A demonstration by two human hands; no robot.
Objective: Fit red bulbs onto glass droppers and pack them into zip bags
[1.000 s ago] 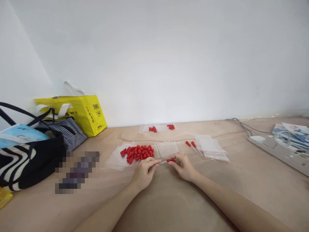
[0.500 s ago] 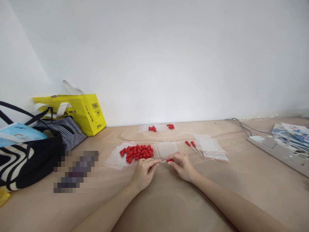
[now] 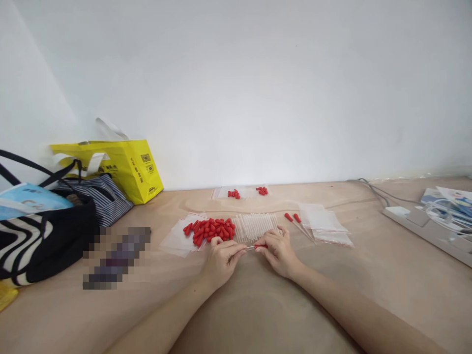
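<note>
Between the fingers of my left hand (image 3: 223, 258) is a thin glass dropper tube (image 3: 250, 248), held level just above the table. My right hand (image 3: 277, 250) pinches a red rubber bulb (image 3: 260, 247) at the tube's right end, mostly covered by the fingers. Just beyond both hands lies a row of clear glass tubes (image 3: 256, 226). A heap of red rubber bulbs (image 3: 210, 230) rests on clear plastic bags (image 3: 175, 241) to the left. Two droppers with red bulbs (image 3: 293, 218) lie slanted to the right, beside more clear zip bags (image 3: 326, 226).
Near the wall, a bag (image 3: 247, 192) holds red bulbs and tubes. On the left stand a yellow shopping bag (image 3: 140, 172), a striped pouch (image 3: 110, 201) and a black tote (image 3: 55, 241); a blurred-out object (image 3: 118, 258) lies nearby. A power strip (image 3: 416, 228) with cables sits at right.
Both hands stay together around the tube and bulb. The right fingers have shifted slightly, covering more of the bulb. The whole view has moved a little.
</note>
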